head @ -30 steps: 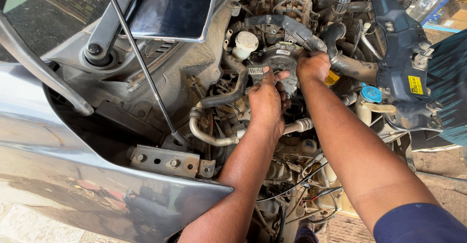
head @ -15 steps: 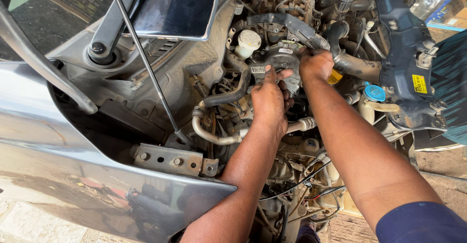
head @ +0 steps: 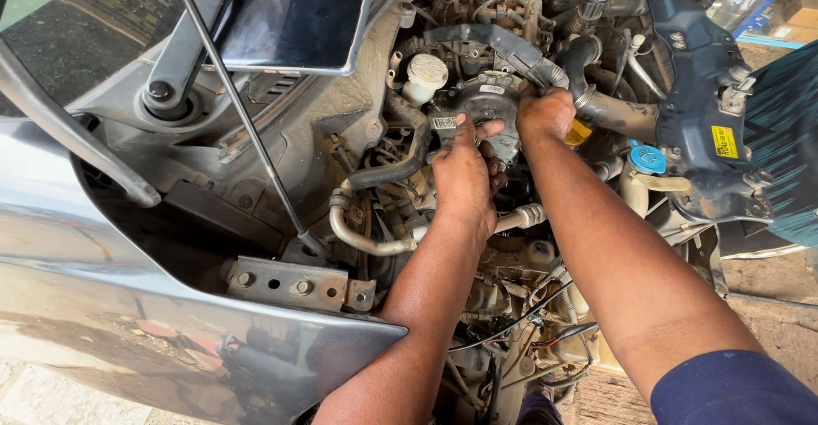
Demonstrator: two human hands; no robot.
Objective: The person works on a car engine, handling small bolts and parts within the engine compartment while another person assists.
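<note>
The grey car's open engine bay (head: 358, 135) is filling the view, and both hands are working the round black engine part (head: 486, 106) at its centre: the left hand (head: 464, 178) is pressing on its lower edge, fingers closed against it, while the right hand (head: 545, 114) is clamping its upper right edge. A slip could be jamming fingers into the hoses crowded beside it, and compared with a second ago both hands are holding the same grip, barely shifting

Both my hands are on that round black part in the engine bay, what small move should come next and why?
Probably a gentle wiggle before any pull. The left hand presses on the round black part from below, the right hand closes on its upper right edge, and the curved hose and the thick pipe crowd it, so it looks hemmed in.
</note>
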